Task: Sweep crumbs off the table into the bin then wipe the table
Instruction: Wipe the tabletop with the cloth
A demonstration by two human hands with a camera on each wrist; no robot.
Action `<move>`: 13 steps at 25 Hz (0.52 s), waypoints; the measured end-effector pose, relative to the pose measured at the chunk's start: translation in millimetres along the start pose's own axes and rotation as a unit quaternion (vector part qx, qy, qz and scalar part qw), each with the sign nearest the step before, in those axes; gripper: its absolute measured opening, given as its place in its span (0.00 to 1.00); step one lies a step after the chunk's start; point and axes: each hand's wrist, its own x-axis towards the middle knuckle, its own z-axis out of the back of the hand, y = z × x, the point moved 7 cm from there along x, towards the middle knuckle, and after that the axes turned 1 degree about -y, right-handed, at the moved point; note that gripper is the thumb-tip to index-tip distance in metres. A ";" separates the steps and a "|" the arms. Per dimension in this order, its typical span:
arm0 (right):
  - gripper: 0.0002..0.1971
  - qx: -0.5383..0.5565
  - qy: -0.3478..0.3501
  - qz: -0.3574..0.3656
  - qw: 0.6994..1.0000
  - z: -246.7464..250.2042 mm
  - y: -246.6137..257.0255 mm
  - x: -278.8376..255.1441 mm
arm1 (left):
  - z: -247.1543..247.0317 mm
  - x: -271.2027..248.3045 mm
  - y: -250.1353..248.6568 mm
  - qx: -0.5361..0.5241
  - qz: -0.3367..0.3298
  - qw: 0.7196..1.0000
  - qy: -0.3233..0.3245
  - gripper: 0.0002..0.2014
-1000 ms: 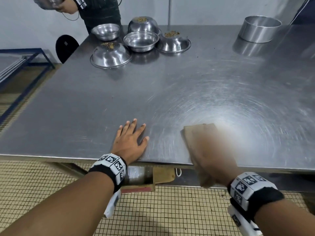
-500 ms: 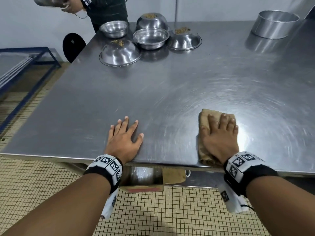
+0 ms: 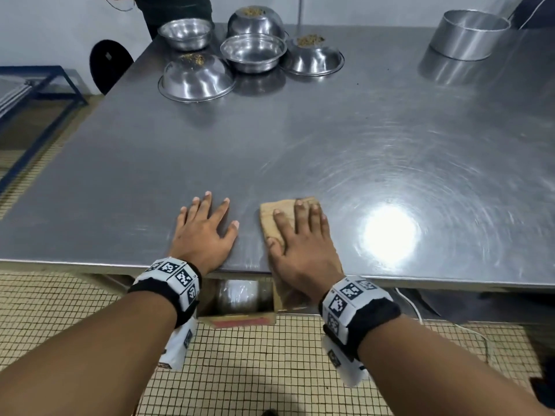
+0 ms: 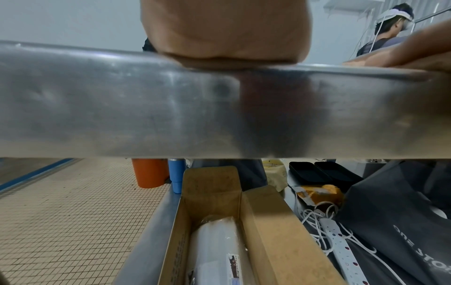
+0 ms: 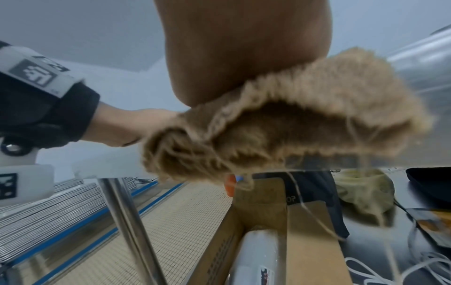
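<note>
Head view: we are sliding the cloth (image 3: 277, 219) toward 9 o'clock under our flat-fingered right hand (image 3: 300, 247), nearing the spread, bracing left hand (image 3: 204, 235); wiping is progressing.

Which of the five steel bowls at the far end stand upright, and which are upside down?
Two stand upright and show hollow insides: the far-left bowl and the middle bowl. The other three lie inverted with crumbs on their bases.
</note>
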 end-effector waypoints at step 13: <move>0.33 -0.015 -0.025 0.018 0.999 1.4 -71.5 -78.6 | -15.3 -35.3 -110.1 -0.027 -0.047 0.999 -0.006 0.28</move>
